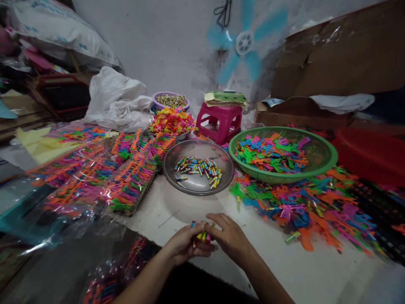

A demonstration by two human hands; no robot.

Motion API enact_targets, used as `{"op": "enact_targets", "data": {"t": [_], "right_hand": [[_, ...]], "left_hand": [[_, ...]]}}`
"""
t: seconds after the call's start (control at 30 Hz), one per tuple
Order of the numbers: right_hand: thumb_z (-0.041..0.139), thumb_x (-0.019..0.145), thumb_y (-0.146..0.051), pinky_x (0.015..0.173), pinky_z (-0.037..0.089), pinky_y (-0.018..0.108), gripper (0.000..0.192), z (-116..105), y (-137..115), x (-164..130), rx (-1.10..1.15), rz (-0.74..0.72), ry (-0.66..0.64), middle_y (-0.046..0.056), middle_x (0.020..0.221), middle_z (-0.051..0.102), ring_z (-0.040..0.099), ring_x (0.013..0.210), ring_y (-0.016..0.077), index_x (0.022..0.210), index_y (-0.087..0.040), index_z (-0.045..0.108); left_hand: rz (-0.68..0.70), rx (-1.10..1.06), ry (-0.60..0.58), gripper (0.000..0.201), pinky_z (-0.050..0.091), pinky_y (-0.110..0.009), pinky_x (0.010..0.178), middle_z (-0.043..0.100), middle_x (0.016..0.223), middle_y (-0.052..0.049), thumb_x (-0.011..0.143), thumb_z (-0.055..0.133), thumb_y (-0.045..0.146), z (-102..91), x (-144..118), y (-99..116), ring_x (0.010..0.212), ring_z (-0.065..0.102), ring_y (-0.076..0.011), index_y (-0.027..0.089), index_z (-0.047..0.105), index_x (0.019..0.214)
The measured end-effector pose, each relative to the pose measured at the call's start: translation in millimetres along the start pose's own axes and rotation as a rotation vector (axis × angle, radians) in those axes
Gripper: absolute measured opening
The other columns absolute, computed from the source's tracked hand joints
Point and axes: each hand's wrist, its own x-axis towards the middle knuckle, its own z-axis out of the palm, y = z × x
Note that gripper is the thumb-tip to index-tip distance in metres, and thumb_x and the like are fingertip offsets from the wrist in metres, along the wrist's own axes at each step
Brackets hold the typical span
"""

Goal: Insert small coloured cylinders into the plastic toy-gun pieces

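Note:
My left hand [190,242] is closed around a few small shiny tubes [202,236] in yellow, red and blue. My right hand [229,236] meets it from the other side, its bent fingers pressed on the same tubes; its fingertips partly cover them. Just beyond both hands stands a grey metal bowl [199,191], with many more such tubes [193,164] spread over its bottom. On the white tabletop [186,211] to the right lie loose colourful plastic toy pieces [291,207], with a few tubes among them.
A green basket [281,176] of plastic pieces stands at right, beside a red basin [370,152]. Clear bags of packed toys [129,181] lie left. Behind are a heaped bowl of pink and orange pieces [172,120], a purple basin [171,93], a magenta stool [218,122] and a spinning fan [244,43].

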Motion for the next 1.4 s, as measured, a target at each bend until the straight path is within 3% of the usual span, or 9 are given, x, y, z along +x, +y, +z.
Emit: {"op": "enact_targets", "data": {"t": [0.13, 0.3, 0.53, 0.67, 0.83, 1.07, 1.27, 1.4], "right_hand": [[0.047, 0.082, -0.017, 0.080, 0.043, 0.032, 0.023, 5.6, -1.7, -2.2, 0.219, 0.015, -0.050, 0.007, 0.104, 0.060, 0.052, 0.095, 0.0172, 0.105, -0.020, 0.052], [0.037, 0.086, -0.018, 0.075, 0.046, 0.025, 0.021, 20.2, -3.6, -11.9, 0.523, 0.178, 0.054, 0.006, 0.094, 0.061, 0.056, 0.087, 0.0137, 0.102, -0.019, 0.050], [0.039, 0.085, -0.021, 0.076, 0.045, 0.025, 0.019, 19.7, -9.5, -12.2, 0.644, 0.326, 0.027, 0.005, 0.094, 0.061, 0.057, 0.087, 0.0143, 0.100, -0.020, 0.051], [0.042, 0.084, -0.028, 0.067, 0.045, 0.022, 0.014, 24.9, -14.5, -9.4, 0.689, 0.482, 0.163, 0.002, 0.078, 0.060, 0.058, 0.072, 0.0138, 0.088, -0.019, 0.053], [0.043, 0.083, -0.032, 0.066, 0.044, 0.022, 0.018, 37.5, -26.3, -12.0, 0.778, 0.690, 0.300, 0.002, 0.078, 0.061, 0.058, 0.073, 0.0146, 0.088, -0.018, 0.053], [0.047, 0.080, -0.035, 0.064, 0.044, 0.023, 0.020, 48.7, -33.0, -15.0, 0.974, 0.758, 0.290, 0.001, 0.074, 0.061, 0.057, 0.071, 0.0151, 0.084, -0.018, 0.056], [0.051, 0.077, -0.039, 0.071, 0.045, 0.028, 0.025, 64.0, -31.7, -14.2, 1.075, 0.886, 0.388, 0.005, 0.082, 0.064, 0.058, 0.078, 0.0181, 0.086, -0.017, 0.057], [0.051, 0.076, -0.040, 0.069, 0.045, 0.028, 0.026, 65.0, -32.0, -15.1, 1.111, 0.902, 0.374, 0.005, 0.082, 0.063, 0.057, 0.077, 0.0182, 0.087, -0.017, 0.056]], "left_hand": [[-0.034, 0.051, 0.010, 0.033, 0.047, -0.030, 0.060, 0.063, 0.078, -0.008, 0.073, 0.049, 0.040, 1.1, -4.0, 5.6, 0.066, 0.064, -0.0202, 0.011, 0.058, 0.086], [-0.069, 0.005, -0.141, 0.038, 0.045, -0.032, 0.069, 0.066, 0.084, -0.014, 0.073, 0.041, 0.037, -3.9, -9.6, 12.7, 0.078, 0.063, -0.0237, 0.007, 0.060, 0.087], [-0.133, -0.073, -0.230, 0.036, 0.039, -0.041, 0.082, 0.066, 0.090, -0.016, 0.068, 0.043, 0.025, -13.5, -12.7, 17.1, 0.093, 0.059, -0.0275, 0.005, 0.060, 0.093], [-0.106, -0.042, -0.300, 0.037, 0.039, -0.038, 0.084, 0.064, 0.098, -0.013, 0.066, 0.051, 0.017, -10.2, -13.2, 13.3, 0.097, 0.058, -0.0251, 0.011, 0.057, 0.102], [0.010, 0.072, -0.142, 0.032, 0.047, -0.023, 0.061, 0.065, 0.091, -0.012, 0.075, 0.055, 0.035, -0.9, -6.6, -1.8, 0.077, 0.064, -0.0179, 0.013, 0.055, 0.098], [0.099, 0.045, 0.159, 0.035, 0.039, -0.015, 0.037, 0.062, 0.055, -0.001, 0.072, 0.054, 0.046, 6.4, 5.7, -16.7, 0.039, 0.055, -0.0084, 0.015, 0.046, 0.085], [0.112, -0.017, 0.198, 0.042, 0.040, -0.016, 0.039, 0.061, 0.063, -0.004, 0.074, 0.046, 0.050, 7.2, 5.4, -11.6, 0.047, 0.056, -0.0094, 0.012, 0.051, 0.090], [0.228, 0.232, 0.231, 0.038, 0.027, -0.015, 0.032, 0.053, 0.055, 0.003, 0.068, 0.056, 0.048, 4.9, 9.0, -12.6, 0.038, 0.043, -0.0054, 0.013, 0.054, 0.084]]}}
